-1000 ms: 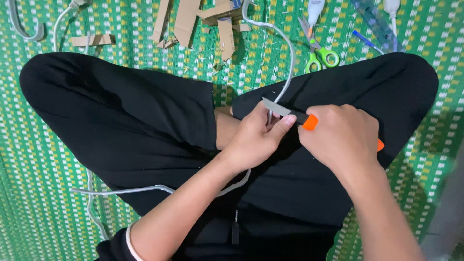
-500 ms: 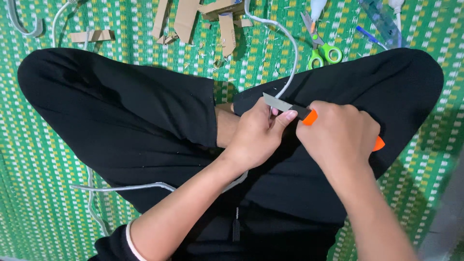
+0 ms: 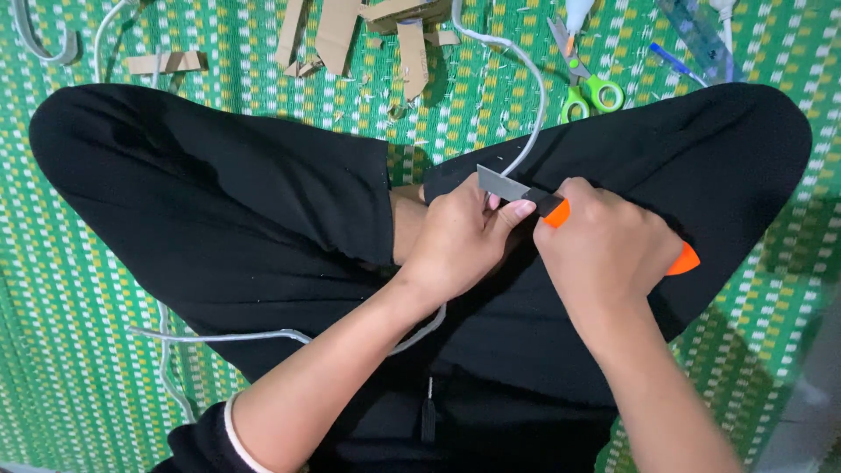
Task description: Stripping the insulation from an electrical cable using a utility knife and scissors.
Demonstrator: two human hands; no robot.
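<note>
Here the right hand grips the orange knife, blade pointing upper-left; left hand pinches the grey cable

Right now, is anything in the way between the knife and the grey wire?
Nothing visible is. The left hand pinches the grey wire, and the knife, gripped by the right hand, has its blade right against the wire beside the left fingertips.

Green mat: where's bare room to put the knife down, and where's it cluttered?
Free: mat beside the person's left knee, bordered only by the grey cable, and the patch at lower right beyond the right hand. Crowded: top edge, with cardboard strips, scissors and a ruler.
</note>
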